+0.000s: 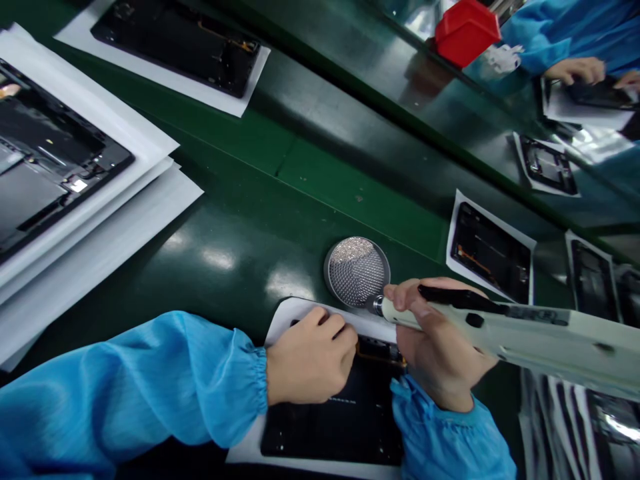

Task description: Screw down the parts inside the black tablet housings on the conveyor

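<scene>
Head view — left hand (310, 357) fingers curled, pinning the dark panel (335, 420) steady; right hand (435, 347) gripping electric screwdriver (525, 330) tipped toward screw dish (357, 272).

Open belt at centre, clutter around it

The green conveyor belt (280, 200) lies bare through the middle; stacked white sheets (100, 220) crowd its left, the round screw dish (357, 271) sits just above the hands, and tablets on paper (490, 250) line the right.

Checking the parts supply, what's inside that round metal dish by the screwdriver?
The round dish holds a perforated tray glittering with what look like tiny screws. The electric screwdriver tip in the right hand covers its lower right edge.
</scene>
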Tool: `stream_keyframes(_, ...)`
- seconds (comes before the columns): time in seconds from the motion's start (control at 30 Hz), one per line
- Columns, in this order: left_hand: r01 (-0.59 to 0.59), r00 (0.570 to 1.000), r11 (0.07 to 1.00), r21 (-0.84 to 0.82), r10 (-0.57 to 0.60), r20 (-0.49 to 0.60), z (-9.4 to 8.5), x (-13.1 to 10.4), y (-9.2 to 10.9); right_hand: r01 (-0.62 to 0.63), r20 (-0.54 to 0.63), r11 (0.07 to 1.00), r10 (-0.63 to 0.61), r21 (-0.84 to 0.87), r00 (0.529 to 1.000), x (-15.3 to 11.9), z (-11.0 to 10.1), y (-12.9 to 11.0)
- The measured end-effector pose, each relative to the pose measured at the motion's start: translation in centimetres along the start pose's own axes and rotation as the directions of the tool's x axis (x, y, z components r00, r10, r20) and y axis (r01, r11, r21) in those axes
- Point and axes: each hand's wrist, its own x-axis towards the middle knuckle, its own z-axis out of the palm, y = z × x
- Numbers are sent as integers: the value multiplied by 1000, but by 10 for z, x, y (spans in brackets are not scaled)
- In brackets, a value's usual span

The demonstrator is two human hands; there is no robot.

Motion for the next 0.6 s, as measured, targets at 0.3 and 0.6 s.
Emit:
stream_keyframes(0.3,55,995,998,-39,-58,-80,1,3,1,-37,61,999,37,1,997,-28,-9,-29)
stream_keyframes(0.6,44,996,998,-39,-47,-72,2,3,2,-66,117,997,69,-32,991,-40,-9,-20)
